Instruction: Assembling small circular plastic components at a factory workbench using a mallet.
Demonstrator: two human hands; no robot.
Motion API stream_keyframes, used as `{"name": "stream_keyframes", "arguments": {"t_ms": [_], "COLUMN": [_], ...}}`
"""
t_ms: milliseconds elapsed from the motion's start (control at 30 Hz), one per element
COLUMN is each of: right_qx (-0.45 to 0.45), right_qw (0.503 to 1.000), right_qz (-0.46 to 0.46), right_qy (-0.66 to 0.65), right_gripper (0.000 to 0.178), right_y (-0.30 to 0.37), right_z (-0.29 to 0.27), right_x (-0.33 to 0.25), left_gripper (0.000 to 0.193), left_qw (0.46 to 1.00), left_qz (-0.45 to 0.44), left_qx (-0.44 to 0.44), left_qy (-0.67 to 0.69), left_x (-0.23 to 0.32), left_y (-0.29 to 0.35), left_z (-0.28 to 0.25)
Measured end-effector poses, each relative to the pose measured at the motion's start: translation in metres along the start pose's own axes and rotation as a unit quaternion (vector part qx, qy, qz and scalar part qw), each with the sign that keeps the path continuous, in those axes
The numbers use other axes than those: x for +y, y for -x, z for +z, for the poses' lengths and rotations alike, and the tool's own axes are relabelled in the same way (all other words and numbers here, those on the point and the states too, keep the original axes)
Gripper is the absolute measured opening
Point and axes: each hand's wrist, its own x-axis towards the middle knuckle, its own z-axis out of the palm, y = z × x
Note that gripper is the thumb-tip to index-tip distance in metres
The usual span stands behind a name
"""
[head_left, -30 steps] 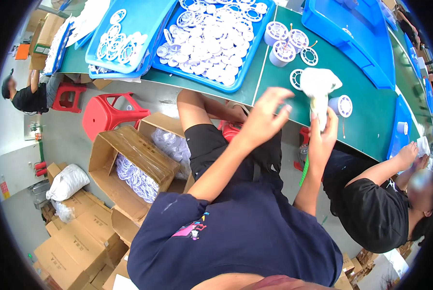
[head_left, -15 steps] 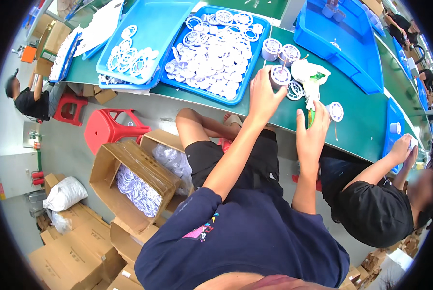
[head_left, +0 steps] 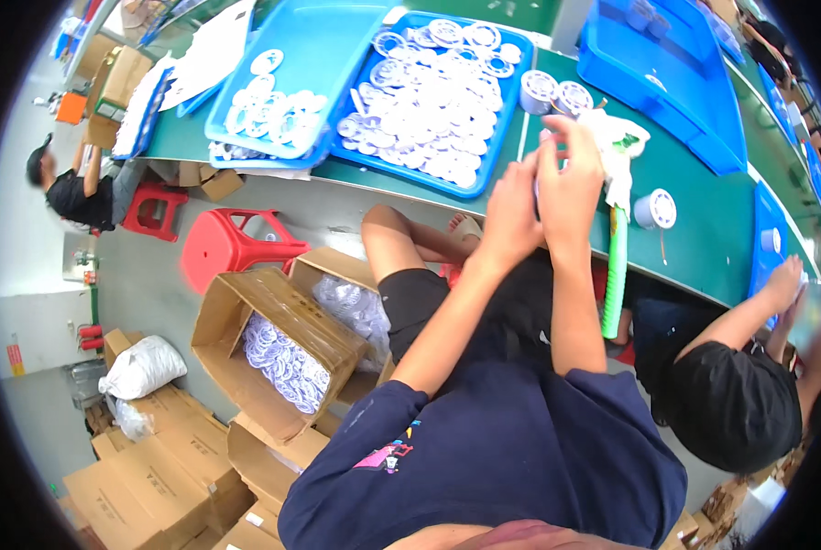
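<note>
My left hand and my right hand are together above the table's near edge, fingers curled around a small white spool. The hands cover most of it. Beyond them stand two white spools with pale lilac sides. To the right of my right hand lies a tool with a bright green handle that juts over the table edge. White wrapping covers its far end. Another spool lies on its side farther right, with a brown strand trailing from it.
A blue tray heaped with white discs and rings sits left of my hands, beside stacked blue trays. A large blue bin is at far right. A person works close on my right. Cartons and a red stool stand left.
My left hand has drawn the spool toward me off its place. My right hand has left the green-handled tool and joined the left. The tool's handle now shows fully, and the view has shifted slightly.
</note>
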Motion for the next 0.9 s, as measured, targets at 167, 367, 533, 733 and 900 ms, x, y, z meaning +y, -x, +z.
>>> {"name": "stream_keyframes", "arguments": {"t_ms": [167,367,533,733,900], "right_qx": [-0.241,-0.33,-0.294,-0.282,-0.261], "right_qw": [0.947,0.922,0.936,0.934,0.949], "right_qz": [-0.066,-0.066,-0.053,-0.053,-0.039], "right_qy": [0.201,0.191,0.188,0.215,0.174], "right_gripper": [0.032,0.03,0.036,0.034,0.023], "right_y": [-0.012,-0.012,-0.01,-0.01,-0.013], "right_z": [0.038,0.049,0.069,0.066,0.067], "right_x": [0.004,-0.009,0.002,-0.005,0.003], "left_gripper": [0.065,0.073,0.073,0.076,0.079], "left_qw": [0.993,0.996,0.998,0.997,0.995], "left_qz": [0.004,0.042,0.05,0.009,0.029], "left_qx": [0.061,0.031,0.039,0.057,0.054], "left_qy": [0.097,0.072,0.027,0.05,0.077], "left_x": [-0.002,-0.002,-0.009,-0.006,-0.008], "left_y": [0.022,0.018,0.016,0.019,0.021], "left_z": [0.029,0.019,0.018,0.024,0.026]}}
